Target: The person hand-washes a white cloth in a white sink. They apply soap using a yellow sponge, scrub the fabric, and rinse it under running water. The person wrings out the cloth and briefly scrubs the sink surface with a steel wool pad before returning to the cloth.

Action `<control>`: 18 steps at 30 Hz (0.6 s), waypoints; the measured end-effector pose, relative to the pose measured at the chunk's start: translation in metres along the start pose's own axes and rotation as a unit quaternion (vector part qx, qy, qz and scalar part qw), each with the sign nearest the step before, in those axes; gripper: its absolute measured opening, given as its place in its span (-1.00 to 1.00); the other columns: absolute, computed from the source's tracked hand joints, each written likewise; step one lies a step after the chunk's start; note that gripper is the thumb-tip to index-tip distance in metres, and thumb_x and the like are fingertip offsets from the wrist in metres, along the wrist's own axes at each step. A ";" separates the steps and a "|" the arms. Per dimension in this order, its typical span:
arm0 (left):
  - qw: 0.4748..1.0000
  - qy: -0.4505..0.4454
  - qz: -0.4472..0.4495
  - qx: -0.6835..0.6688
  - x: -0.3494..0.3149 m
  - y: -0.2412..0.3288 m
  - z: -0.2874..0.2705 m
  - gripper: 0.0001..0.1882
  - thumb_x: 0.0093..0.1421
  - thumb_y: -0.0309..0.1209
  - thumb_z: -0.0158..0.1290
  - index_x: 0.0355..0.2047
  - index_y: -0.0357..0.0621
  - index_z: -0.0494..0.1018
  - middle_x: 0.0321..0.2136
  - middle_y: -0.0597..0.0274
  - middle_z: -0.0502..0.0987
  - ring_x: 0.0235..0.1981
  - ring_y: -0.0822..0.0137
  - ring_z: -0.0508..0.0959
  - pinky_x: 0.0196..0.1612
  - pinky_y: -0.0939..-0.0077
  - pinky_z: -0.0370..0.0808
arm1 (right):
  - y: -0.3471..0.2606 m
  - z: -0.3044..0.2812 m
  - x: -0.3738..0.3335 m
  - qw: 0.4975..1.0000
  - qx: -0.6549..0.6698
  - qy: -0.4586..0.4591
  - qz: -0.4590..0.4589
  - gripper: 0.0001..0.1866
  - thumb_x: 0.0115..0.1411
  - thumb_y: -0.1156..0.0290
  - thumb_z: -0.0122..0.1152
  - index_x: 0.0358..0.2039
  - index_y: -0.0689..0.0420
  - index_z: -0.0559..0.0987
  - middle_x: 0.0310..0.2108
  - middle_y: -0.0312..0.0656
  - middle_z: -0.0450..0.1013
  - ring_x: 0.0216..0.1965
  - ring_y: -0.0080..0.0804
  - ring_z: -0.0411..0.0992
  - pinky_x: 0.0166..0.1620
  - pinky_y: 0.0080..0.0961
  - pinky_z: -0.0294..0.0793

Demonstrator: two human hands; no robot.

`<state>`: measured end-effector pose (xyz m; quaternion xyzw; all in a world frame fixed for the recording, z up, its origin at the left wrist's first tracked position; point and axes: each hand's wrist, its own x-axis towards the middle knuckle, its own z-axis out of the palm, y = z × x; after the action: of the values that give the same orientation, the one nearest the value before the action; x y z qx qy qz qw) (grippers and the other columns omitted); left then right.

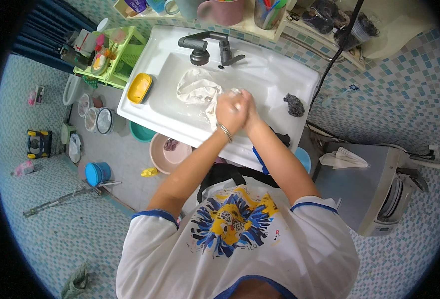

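Over the white sink [279, 74], the left hand [228, 112] and right hand [246, 105] press together, both clenched on a white cloth [197, 87]. The cloth looks wet and crumpled, bunched in the basin just below the dark faucet [207, 47]. A yellow soap dish [139, 87] sits at the left rim.

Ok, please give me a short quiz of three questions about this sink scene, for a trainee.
1. True or false: both hands grip the white cloth over the sink.
2. What lies on the sink's left rim? A) yellow soap dish B) red cup C) green brush
3. Which wrist wears a bracelet?

Key:
1. True. The left hand and right hand are pressed together on the cloth.
2. A, the yellow soap dish.
3. The left; the bracelet is there.
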<state>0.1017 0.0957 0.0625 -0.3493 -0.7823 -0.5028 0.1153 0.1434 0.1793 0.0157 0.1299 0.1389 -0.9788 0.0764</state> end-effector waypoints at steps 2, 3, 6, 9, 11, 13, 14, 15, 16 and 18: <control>0.998 -0.063 -0.011 0.019 -0.009 -0.009 -0.002 -0.65 0.11 -0.31 -0.05 -0.73 -0.28 0.31 -0.74 -0.07 0.36 -0.71 0.15 0.31 -0.54 0.31 0.25 | 0.010 0.016 -0.003 0.979 -0.052 0.188 -0.050 -0.59 0.11 0.08 -0.16 -0.28 0.16 0.44 -0.32 -0.14 0.43 -0.29 -0.29 0.43 -0.15 -0.29 0.43; 0.995 -0.093 -0.018 0.029 -0.010 -0.013 -0.006 -0.65 0.11 -0.31 -0.05 -0.73 -0.27 0.32 -0.74 -0.08 0.35 -0.72 0.17 0.31 -0.54 0.32 0.25 | 0.012 0.029 -0.005 0.954 -0.079 0.279 -0.074 -0.59 0.11 0.07 -0.16 -0.26 0.16 0.43 -0.31 -0.14 0.43 -0.28 -0.29 0.43 -0.15 -0.28 0.43; 0.892 -0.141 -0.326 -0.279 0.015 -0.038 -0.016 -0.66 0.19 -0.21 -0.15 -0.51 -0.25 0.38 -0.49 0.20 0.45 -0.48 0.38 0.39 -0.36 0.49 0.32 | 0.001 0.067 -0.020 0.979 -0.111 0.155 -0.077 -0.57 0.10 0.02 0.00 -0.22 0.13 0.40 -0.25 -0.19 0.40 -0.21 -0.35 0.41 -0.14 -0.31 0.43; 0.795 -0.161 -0.316 -0.492 0.021 -0.016 -0.024 -0.56 0.24 -0.11 -0.29 -0.12 -0.21 0.33 -0.10 0.17 0.33 -0.15 0.37 0.35 -0.07 0.52 0.27 | -0.013 0.070 -0.027 0.954 -0.248 0.162 -0.042 -0.45 0.06 0.07 0.15 -0.03 0.13 0.30 -0.12 -0.19 0.36 -0.12 -0.40 0.38 -0.12 -0.36 0.44; 0.849 -0.198 -0.228 -0.433 0.027 -0.007 -0.028 -0.46 0.25 -0.04 -0.38 0.05 -0.15 0.25 0.05 0.14 0.23 -0.02 0.32 0.30 0.06 0.48 0.21 | -0.022 0.069 -0.029 0.950 -0.298 0.093 -0.004 -0.42 0.05 0.12 0.17 0.02 0.13 0.25 -0.08 -0.16 0.34 -0.10 -0.41 0.37 -0.11 -0.38 0.44; 0.950 -0.246 -0.051 -0.187 0.045 -0.015 -0.030 -0.38 0.25 0.04 -0.46 0.13 -0.10 0.18 0.13 0.14 0.15 0.06 0.26 0.25 0.13 0.43 0.13 | -0.022 0.067 -0.028 0.964 -0.265 0.039 0.002 -0.50 0.02 0.28 0.17 -0.05 0.22 0.32 -0.16 -0.10 0.39 -0.14 -0.39 0.41 -0.11 -0.38 0.45; 0.963 -0.267 -0.005 -0.032 0.055 -0.013 -0.036 -0.28 0.21 0.18 -0.53 0.18 -0.05 0.10 0.16 0.13 0.11 0.11 0.23 0.20 0.17 0.40 0.08 | -0.023 0.060 -0.027 0.969 -0.244 0.045 0.019 -0.53 0.01 0.32 0.16 -0.08 0.24 0.34 -0.19 -0.08 0.40 -0.16 -0.37 0.42 -0.11 -0.38 0.45; 0.935 -0.284 -0.119 -0.178 0.057 -0.017 -0.036 -0.26 0.20 0.19 -0.51 0.18 -0.05 0.10 0.16 0.12 0.11 0.12 0.22 0.20 0.17 0.40 0.08 | -0.023 0.057 -0.027 0.973 -0.223 0.051 0.035 -0.57 0.00 0.37 0.14 -0.11 0.27 0.37 -0.21 -0.07 0.42 -0.18 -0.36 0.43 -0.10 -0.38 0.44; 0.875 -0.286 -0.231 -0.314 0.056 -0.024 -0.038 -0.25 0.18 0.21 -0.50 0.18 -0.05 0.09 0.16 0.12 0.12 0.13 0.22 0.19 0.17 0.40 0.08 | -0.019 0.074 -0.030 0.981 -0.184 0.061 -0.005 -0.61 -0.04 0.37 0.12 -0.19 0.29 0.41 -0.35 -0.10 0.45 -0.35 -0.35 0.47 -0.25 -0.39 0.50; 0.651 -0.330 -0.444 -0.520 0.043 -0.069 -0.027 -0.21 0.17 0.24 -0.47 0.20 -0.09 0.05 0.18 0.16 0.09 0.13 0.26 0.20 0.13 0.40 0.17 | -0.019 0.086 -0.034 0.990 -0.128 0.044 -0.050 -0.61 -0.05 0.35 0.09 -0.20 0.29 0.42 -0.34 -0.08 0.45 -0.35 -0.32 0.47 -0.23 -0.40 0.50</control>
<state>0.0201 0.0736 0.0492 -0.1058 -0.4411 -0.6694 -0.5883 0.1525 0.1765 0.1101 0.1545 0.2729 -0.9488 0.0371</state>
